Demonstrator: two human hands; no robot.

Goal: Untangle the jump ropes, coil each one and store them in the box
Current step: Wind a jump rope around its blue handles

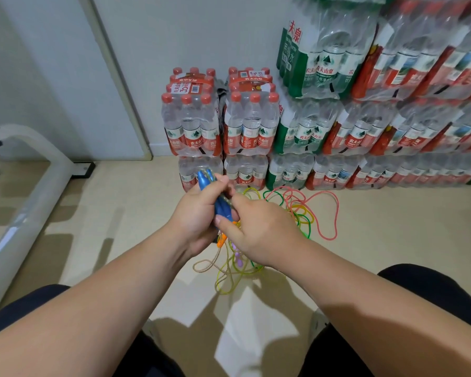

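While reaching both arms out over the floor point(392, 240), facing a big stack of water packs point(365, 118) piled against the far wall, from the middle off past the right edge. Passing a white frame point(25, 202) on the left, slanting down across the floor. Gripping a pair of blue handles point(206, 179) in the left hand point(193, 216), fingers curled tight round them, tops poking up past the knuckles. Pinching the lower end of those same handles with the right hand point(259, 232), thumb pressed on the blue, fingers tucked behind and hidden, both hands touching. Working right above the ropes point(299, 210), tangled on the floor under and beyond the hands: pink loop point(337, 213) swinging widest to the right, near the bottom packs; green and yellow loops bunched inside it; clear loops point(201, 265) lying nearer, below the wrists. Showing just under the hands, an orange handle point(222, 240), then a purple handle point(237, 258) right below it; hanging or lying, cannot tell.
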